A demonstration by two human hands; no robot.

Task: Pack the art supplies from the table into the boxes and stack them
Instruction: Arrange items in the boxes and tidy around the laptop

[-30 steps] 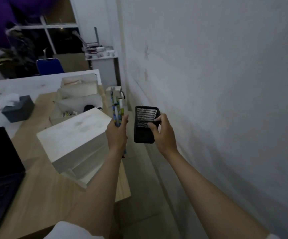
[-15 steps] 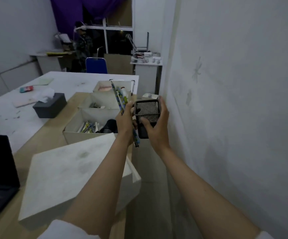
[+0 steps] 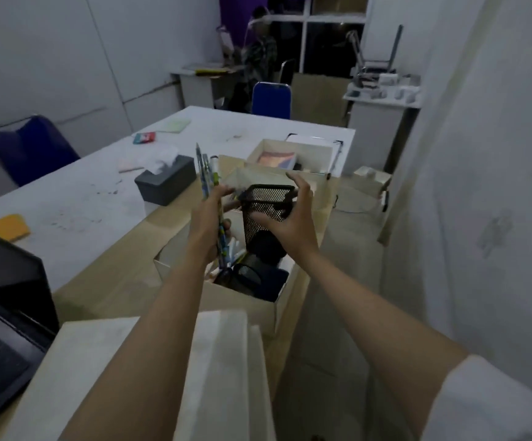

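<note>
Left hand [image 3: 209,224] fingers gripping pens [image 3: 208,173], right hand [image 3: 290,222] fingers clasping mesh holder [image 3: 266,206], above open box [image 3: 242,300] of supplies

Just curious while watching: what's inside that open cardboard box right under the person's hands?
The open box holds pens and dark round containers. The hands and mesh holder cover the rest.

Black metal-mesh pen holder [image 3: 268,208], matt cardboard box [image 3: 242,300], pale wood-look tabletop [image 3: 115,272].
</note>
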